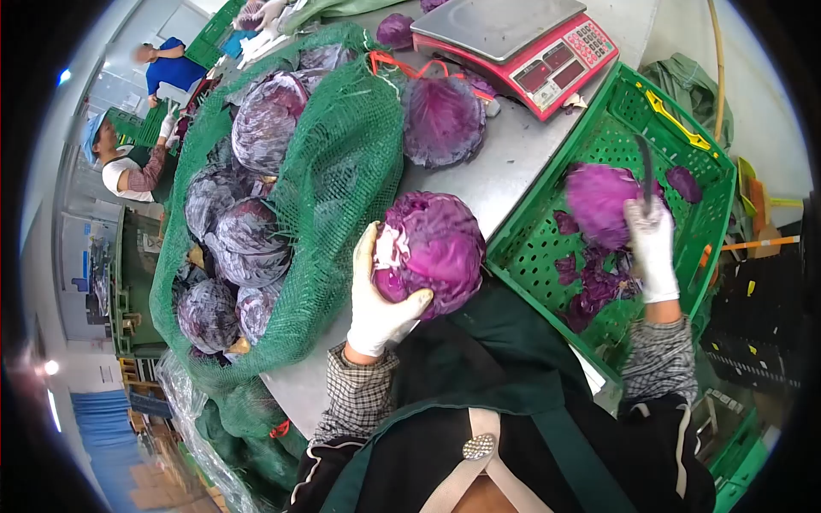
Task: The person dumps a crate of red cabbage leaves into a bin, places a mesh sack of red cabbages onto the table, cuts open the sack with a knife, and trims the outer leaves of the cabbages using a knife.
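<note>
A white glove covers my left hand [380, 299], whose fingers and thumb wrap round a purple cabbage [440, 252] with a pale cut patch on its left side. My right hand [652, 244], also gloved in white, is over the green crate and closed round a dark, curved knife [645, 162]. Just left of that hand, a large purple leaf or cabbage piece [601, 205] is in or above the crate; whether they touch I cannot tell. Several loose purple leaves [590, 291] lie on the floor of the green crate [534, 201].
A green mesh sack [342, 222] full of cabbages [252, 239] covers the table's left side. A red scale [547, 73] and a loose outer leaf [443, 122] are on the metal table [506, 162]. Two people [128, 167] are at the upper left.
</note>
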A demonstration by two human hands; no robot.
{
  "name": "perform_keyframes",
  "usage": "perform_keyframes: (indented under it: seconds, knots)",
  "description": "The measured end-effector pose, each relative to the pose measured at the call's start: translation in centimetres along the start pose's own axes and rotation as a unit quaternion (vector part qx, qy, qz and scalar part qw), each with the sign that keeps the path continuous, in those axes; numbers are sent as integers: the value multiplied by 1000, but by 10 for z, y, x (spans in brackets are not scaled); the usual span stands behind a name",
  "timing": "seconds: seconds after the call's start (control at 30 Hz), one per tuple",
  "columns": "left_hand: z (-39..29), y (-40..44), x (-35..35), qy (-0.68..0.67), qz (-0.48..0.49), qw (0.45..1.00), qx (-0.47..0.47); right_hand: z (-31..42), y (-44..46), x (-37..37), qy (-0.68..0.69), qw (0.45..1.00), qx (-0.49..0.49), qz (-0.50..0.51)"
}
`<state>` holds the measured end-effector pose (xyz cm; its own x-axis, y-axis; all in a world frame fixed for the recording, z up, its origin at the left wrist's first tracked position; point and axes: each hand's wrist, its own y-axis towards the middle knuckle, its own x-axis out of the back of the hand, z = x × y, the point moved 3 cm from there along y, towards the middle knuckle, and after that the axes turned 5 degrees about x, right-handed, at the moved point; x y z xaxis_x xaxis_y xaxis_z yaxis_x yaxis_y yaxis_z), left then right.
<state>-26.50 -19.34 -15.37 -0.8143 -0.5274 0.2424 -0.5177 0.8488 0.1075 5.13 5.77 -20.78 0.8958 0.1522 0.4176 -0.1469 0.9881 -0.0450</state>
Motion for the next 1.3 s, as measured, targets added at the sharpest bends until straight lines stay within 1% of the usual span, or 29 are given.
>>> perform_keyframes:
  seconds: [0.03, 0.07, 0.1, 0.13, 0.17, 0.2, 0.23, 0.27, 0.33, 0.37, 0.43, 0.47, 0.5, 0.6, 0.63, 0.73, 0.83, 0.9, 1.0, 1.07, 1.1, 1.13, 1.17, 1.2, 1.27, 1.3]
  knots:
    - [-1, 0, 5, 35, 27, 999, -22, -24, 15, 19, -116, 990, 76, -24]
    - [-1, 1, 7, 68, 55, 995, -43, -18, 16, 26, -231, 960, 151, -47]
    - [-2, 5, 8, 99, 83, 989, -68, -18, 11, 29, -163, 978, 128, -19]
    - [-2, 9, 9, 106, 99, 987, -64, 2, 3, 24, -214, 959, 184, -11]
    - [-6, 15, 11, 138, 124, 981, -62, 23, -7, 10, -143, 973, 179, 12]
    - [-11, 22, 12, 171, 148, 972, -65, 59, -26, -4, -78, 986, 133, 68]
    - [-15, 26, 10, 172, 169, 969, -48, 59, -31, -22, -17, 985, 121, 121]
    - [-20, 29, 8, 176, 176, 967, -48, 87, -44, -35, 0, 977, 106, 185]
    - [-31, 31, 1, 188, 192, 962, -46, 101, -60, -59, 39, 962, 161, 219]
    - [-36, 30, -3, 200, 183, 961, -61, 108, -69, -72, 60, 951, 187, 237]
    - [-35, 29, -12, 222, 139, 961, -85, 115, -74, -84, 52, 933, 279, 222]
    - [-36, 28, -19, 234, 114, 960, -104, 112, -75, -91, 42, 916, 350, 192]
    - [-38, 24, -24, 218, 88, 969, -78, 113, -76, -94, 29, 893, 420, 161]
    - [-41, 15, -30, 279, 53, 951, -126, 125, -84, -91, -14, 879, 457, 134]
    - [-43, 12, -32, 296, 40, 944, -144, 122, -85, -92, -25, 891, 414, 184]
    - [-51, 5, -40, 328, 29, 926, -185, 125, -87, -91, -56, 906, 369, 203]
    - [-52, 3, -40, 331, 46, 924, -187, 118, -80, -86, -20, 897, 413, 156]
    - [-49, 6, -34, 312, 60, 930, -184, 114, -77, -75, 12, 940, 258, 222]
    - [-29, 19, -18, 204, 75, 973, -81, 110, -79, -64, 64, 950, 105, 288]
    - [-15, 31, -11, 78, 64, 994, 45, 111, -84, -63, 75, 942, 22, 327]
    - [-11, 35, -9, 61, 50, 994, 72, 106, -88, -67, 112, 944, 24, 309]
    - [-8, 37, -8, 44, 36, 994, 98, 98, -91, -74, 127, 947, 128, 266]
    - [-7, 38, -8, 97, 16, 991, 90, 94, -98, -83, 161, 941, 175, 240]
    - [-8, 39, -9, 117, 4, 989, 91, 93, -106, -89, 195, 932, 220, 214]
    - [-9, 41, -11, 154, -19, 984, 93, 106, -118, -95, 114, 922, 314, 196]
    - [-11, 44, -11, 192, -25, 977, 88, 108, -120, -103, 98, 910, 366, 166]
